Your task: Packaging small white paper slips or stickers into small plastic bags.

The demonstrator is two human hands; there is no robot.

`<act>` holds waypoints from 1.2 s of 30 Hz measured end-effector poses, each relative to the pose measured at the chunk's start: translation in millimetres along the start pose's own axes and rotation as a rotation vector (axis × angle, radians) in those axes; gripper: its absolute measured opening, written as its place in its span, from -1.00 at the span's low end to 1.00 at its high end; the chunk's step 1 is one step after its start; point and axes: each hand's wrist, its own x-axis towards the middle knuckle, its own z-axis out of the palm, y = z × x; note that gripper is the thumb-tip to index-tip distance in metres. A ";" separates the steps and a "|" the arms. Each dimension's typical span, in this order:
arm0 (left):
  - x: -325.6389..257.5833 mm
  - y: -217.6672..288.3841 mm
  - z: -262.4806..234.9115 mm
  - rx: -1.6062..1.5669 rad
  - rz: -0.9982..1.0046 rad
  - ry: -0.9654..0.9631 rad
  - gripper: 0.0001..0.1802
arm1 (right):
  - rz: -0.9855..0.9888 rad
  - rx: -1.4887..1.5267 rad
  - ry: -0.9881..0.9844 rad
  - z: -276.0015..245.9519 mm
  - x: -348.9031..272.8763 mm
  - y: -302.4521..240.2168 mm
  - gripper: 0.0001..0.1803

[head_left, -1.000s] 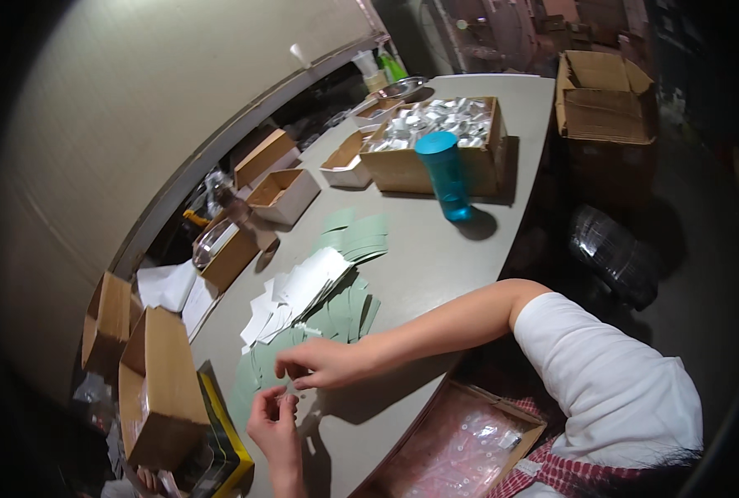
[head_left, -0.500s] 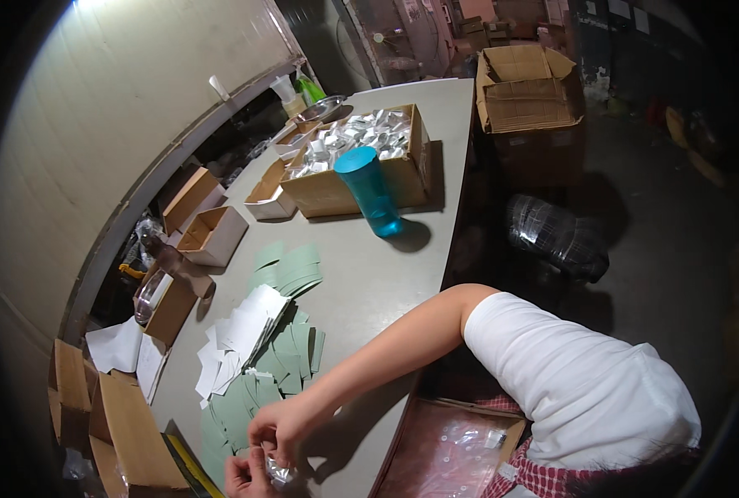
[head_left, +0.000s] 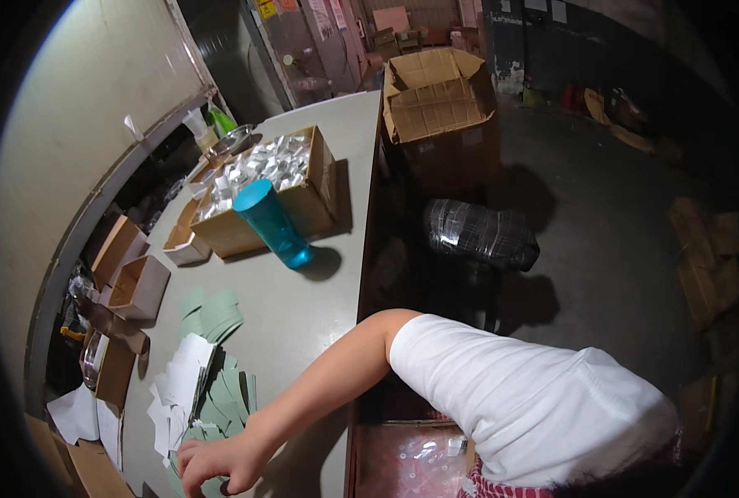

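Observation:
My right hand (head_left: pixel 222 461) hovers over or touches the near end of the green paper pieces (head_left: pixel 224 398); which of the two I cannot tell. Its fingers are bent and spread apart, and nothing shows between them. Beside the green pieces, on their left, lies a loose stack of white paper pieces (head_left: pixel 183 373). More green sheets (head_left: pixel 212 314) lie fanned out farther up the grey table (head_left: pixel 303 324). My left hand is out of the picture.
A cardboard box (head_left: pixel 261 228) full of small silvery packets stands at the back, with a blue tumbler (head_left: pixel 271 224) before it. Small open cartons (head_left: pixel 139 286) line the left edge. Right of the table are a big carton (head_left: pixel 440 95) and a black wrapped bundle (head_left: pixel 482 234).
The view has swung right, so the table sits farther left. Both hands were together at a small shiny packet; now my left hand and the packet are out of sight, and my right hand has spread its fingers.

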 end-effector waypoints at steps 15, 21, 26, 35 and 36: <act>5.6 20.0 10.9 -0.275 -0.217 -0.017 -0.89 | 0.316 -0.155 -0.274 -17.9 -14.8 -11.5 -0.84; 1.2 13.7 10.7 0.111 0.010 0.058 -0.48 | 0.264 -0.357 -0.171 -10.4 -16.4 -14.5 -0.81; 0.4 -1.1 15.5 0.571 0.298 0.150 -0.72 | 0.210 -0.357 -0.407 3.5 -19.4 -30.9 -0.69; 7.1 -11.8 15.5 0.643 0.551 0.152 -0.76 | 0.128 -0.450 -0.622 1.1 -16.3 -39.8 -0.45; 4.3 -12.0 14.7 0.653 0.509 0.116 -0.76 | 0.129 -0.453 -0.622 1.4 -15.4 -38.2 -0.45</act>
